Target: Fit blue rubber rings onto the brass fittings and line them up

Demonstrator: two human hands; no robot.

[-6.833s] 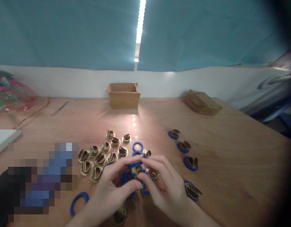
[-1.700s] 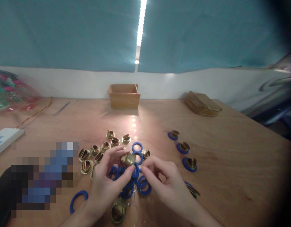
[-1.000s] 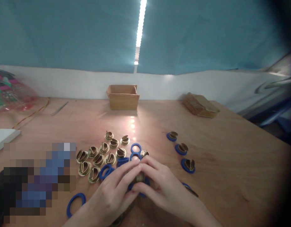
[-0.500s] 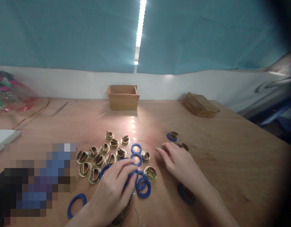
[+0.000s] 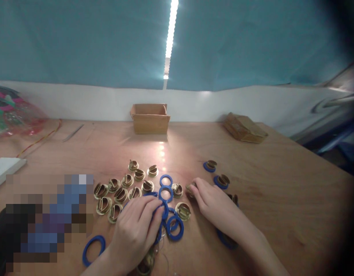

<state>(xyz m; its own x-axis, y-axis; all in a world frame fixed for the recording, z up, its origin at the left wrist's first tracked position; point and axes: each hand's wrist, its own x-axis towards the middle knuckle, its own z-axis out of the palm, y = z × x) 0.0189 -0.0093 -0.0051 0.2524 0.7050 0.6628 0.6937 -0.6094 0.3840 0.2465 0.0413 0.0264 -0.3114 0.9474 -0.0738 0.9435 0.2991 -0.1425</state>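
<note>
My left hand (image 5: 136, 226) is closed, thumb and fingers pinching a blue ring (image 5: 165, 210) above a loose pile of similar rings. My right hand (image 5: 213, 201) grips a round brass fitting (image 5: 189, 188) by its edge, mostly hidden behind the fingers. Several brass fittings (image 5: 121, 195) with upright tabs lie grouped left of centre. One more brass fitting (image 5: 183, 211) rests between the two hands. Beyond and under my right forearm are several brass fittings seated in blue rings (image 5: 210, 165), partly covered by the arm.
A small open cardboard box (image 5: 150, 124) stands at the back, with a flatter brown box (image 5: 245, 127) to its right. Tweezers (image 5: 73, 132) lie at back left, near a clear bag (image 5: 14, 111) and a white device (image 5: 7, 170). A single blue ring (image 5: 93, 251) sits front left.
My right hand has come slightly nearer and left with the brass fitting, uncovering fittings in blue rings beyond it. My left hand has lifted the blue ring a little into clearer sight.
</note>
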